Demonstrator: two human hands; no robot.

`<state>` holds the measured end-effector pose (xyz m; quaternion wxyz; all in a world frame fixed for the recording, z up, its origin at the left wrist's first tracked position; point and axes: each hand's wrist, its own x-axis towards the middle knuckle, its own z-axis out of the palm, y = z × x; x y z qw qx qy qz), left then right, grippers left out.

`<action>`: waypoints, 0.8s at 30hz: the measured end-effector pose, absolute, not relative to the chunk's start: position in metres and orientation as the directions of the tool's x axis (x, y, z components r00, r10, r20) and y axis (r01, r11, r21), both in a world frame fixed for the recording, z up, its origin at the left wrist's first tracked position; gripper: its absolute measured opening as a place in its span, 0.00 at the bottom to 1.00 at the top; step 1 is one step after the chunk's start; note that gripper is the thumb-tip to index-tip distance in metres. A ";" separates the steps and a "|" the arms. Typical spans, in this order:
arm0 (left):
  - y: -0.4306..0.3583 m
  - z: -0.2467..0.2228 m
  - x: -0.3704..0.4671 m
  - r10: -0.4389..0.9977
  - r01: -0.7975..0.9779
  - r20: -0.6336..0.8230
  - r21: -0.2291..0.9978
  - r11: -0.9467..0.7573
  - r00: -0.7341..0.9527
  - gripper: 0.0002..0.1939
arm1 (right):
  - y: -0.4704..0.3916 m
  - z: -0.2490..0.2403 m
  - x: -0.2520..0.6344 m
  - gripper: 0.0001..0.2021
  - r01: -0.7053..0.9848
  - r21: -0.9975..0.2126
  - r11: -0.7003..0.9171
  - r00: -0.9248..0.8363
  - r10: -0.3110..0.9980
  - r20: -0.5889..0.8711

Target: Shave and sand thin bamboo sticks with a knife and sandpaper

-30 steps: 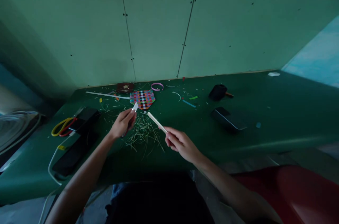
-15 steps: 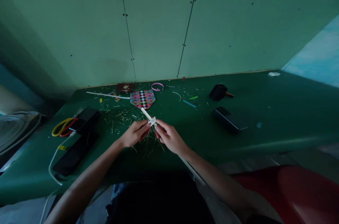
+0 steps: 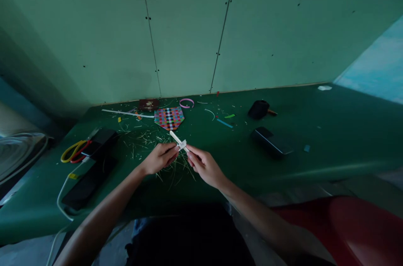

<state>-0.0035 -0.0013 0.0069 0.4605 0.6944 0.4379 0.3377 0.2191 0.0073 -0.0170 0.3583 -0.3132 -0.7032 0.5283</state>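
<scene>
Over the green table (image 3: 226, 148), a pale flat strip (image 3: 175, 136) slants up and left from between my hands. A small white folded piece (image 3: 182, 144) sits around or against its middle; which of the two I cannot tell. My left hand (image 3: 160, 158) pinches this piece from the left, thumb on top. Fingers of my right hand (image 3: 206, 167) are closed on the strip's lower right part. Just beyond the strip lies a multicoloured woven piece (image 3: 169, 118) with a pointed lower edge. Thin pale shavings (image 3: 174, 169) are scattered beneath and left of my hands.
Yellow- and red-handled scissors (image 3: 73, 151), a black device (image 3: 100, 142) and a white cable (image 3: 59, 199) are at left. A black glossy object (image 3: 272, 141) and a small dark pouch-like object (image 3: 258, 109) lie right. A purple ring (image 3: 187, 103) is near the back wall.
My right hand has shifted slightly right and down, and the strip's upper tip has moved slightly the same way. The long strip tail beneath my right forearm no longer shows.
</scene>
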 end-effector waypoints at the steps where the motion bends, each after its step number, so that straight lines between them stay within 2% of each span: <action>1: -0.001 0.008 -0.004 0.917 0.306 0.070 0.931 -0.201 0.392 0.24 | 0.007 -0.018 0.220 0.27 0.062 -0.968 0.244 -0.548 0.819 0.171; 12: -0.003 0.012 -0.005 0.907 0.323 0.093 0.915 -0.241 0.412 0.24 | 0.000 -0.017 0.229 0.27 0.085 -0.964 0.253 -0.557 0.814 0.165; 14: 0.002 0.011 -0.014 0.933 0.284 0.099 0.936 -0.206 0.347 0.23 | -0.003 -0.018 0.234 0.26 0.086 -0.966 0.245 -0.553 0.818 0.159; 17: 0.013 0.012 -0.037 0.982 0.145 0.099 0.982 -0.123 0.163 0.22 | -0.011 -0.022 0.248 0.26 0.093 -0.974 0.208 -0.547 0.828 0.124; 19: 0.017 0.014 -0.048 0.988 0.062 0.093 0.993 -0.101 0.126 0.22 | -0.015 -0.024 0.258 0.27 0.084 -0.984 0.154 -0.548 0.832 0.083; 21: 0.016 0.017 -0.050 0.984 0.045 0.104 0.993 -0.111 0.144 0.22 | -0.016 -0.024 0.263 0.27 0.061 -0.992 0.110 -0.546 0.836 0.059; 24: 0.008 0.018 -0.036 0.969 0.114 0.112 0.984 -0.140 0.222 0.23 | -0.011 -0.020 0.259 0.27 0.023 -0.994 0.103 -0.538 0.840 0.074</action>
